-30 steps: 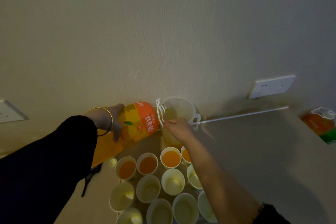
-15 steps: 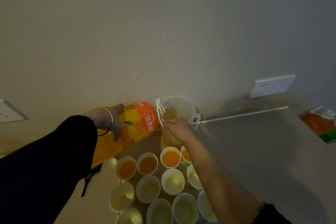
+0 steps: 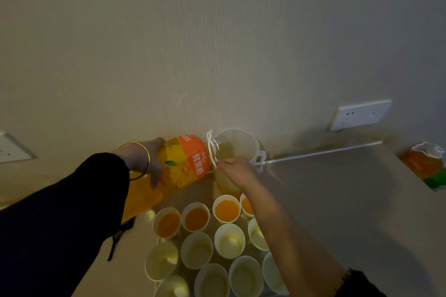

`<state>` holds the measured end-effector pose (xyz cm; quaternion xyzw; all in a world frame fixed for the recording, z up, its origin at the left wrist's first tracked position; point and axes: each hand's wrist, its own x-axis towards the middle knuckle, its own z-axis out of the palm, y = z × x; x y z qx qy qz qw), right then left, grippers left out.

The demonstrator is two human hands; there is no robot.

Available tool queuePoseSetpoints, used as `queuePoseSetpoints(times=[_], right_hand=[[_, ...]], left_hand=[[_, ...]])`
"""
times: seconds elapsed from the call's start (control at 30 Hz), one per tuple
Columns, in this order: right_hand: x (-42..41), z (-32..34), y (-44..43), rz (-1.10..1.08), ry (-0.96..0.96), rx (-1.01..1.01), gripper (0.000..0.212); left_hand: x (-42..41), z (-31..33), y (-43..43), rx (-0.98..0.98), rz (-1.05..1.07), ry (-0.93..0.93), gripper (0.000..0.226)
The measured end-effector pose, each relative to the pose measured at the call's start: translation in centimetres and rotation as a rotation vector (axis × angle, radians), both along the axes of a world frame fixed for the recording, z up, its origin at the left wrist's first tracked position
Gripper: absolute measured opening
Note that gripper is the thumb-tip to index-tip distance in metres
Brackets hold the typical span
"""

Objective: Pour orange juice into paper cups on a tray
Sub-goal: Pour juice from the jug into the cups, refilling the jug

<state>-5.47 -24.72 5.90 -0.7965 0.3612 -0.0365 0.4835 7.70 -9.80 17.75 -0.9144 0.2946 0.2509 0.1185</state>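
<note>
Centre frame: left hand (image 3: 147, 161) clasps a large orange plastic juice bottle (image 3: 185, 161), neck tipped right into a clear plastic jug (image 3: 241, 143); right hand (image 3: 235, 171) pinches its white neck loop (image 3: 210, 149).

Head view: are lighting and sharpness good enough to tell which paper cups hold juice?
Head view: dim, warm light, no glare; wide-angle distortion tilts the wall socket; far-row paper cups read clearly orange, nearer cups pale; the juice bottle label is sharp; the left sleeve is featureless black.

Counter (image 3: 337, 200): pitcher (image 3: 237, 144), cap (image 3: 149, 215) (yellow)
</note>
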Motion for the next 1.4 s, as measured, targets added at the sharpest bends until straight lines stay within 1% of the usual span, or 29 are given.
queuePoseSetpoints(times=[0.37, 0.6, 0.93, 1.03, 1.17, 1.4], right_hand=[[-0.2, 0.2, 0.1, 0.006, 0.000, -0.008, 0.035], [0.1, 0.0, 0.1, -0.017, 0.000, 0.007, 0.037], [0.1, 0.5, 0.1, -0.002, 0.031, 0.005, 0.040], [0.1, 0.7, 0.1, 0.003, 0.031, 0.003, 0.037], [-0.1, 0.9, 0.2, 0.009, 0.030, -0.008, 0.038], [-0.3, 1.0, 0.6, -0.077, -0.030, 0.007, 0.037]], left_hand=[[0.3, -0.1, 0.1, -0.023, -0.017, 0.008, 0.107], [0.1, -0.4, 0.2, -0.032, 0.018, 0.015, 0.110], [-0.3, -1.1, 0.7, -0.070, 0.040, -0.005, 0.107], [-0.4, -1.5, 0.8, -0.087, 0.040, -0.004, 0.109], [-0.3, -1.7, 0.9, -0.128, 0.042, -0.006, 0.109], [-0.2, -1.6, 1.0, -0.214, 0.059, -0.007, 0.111]])
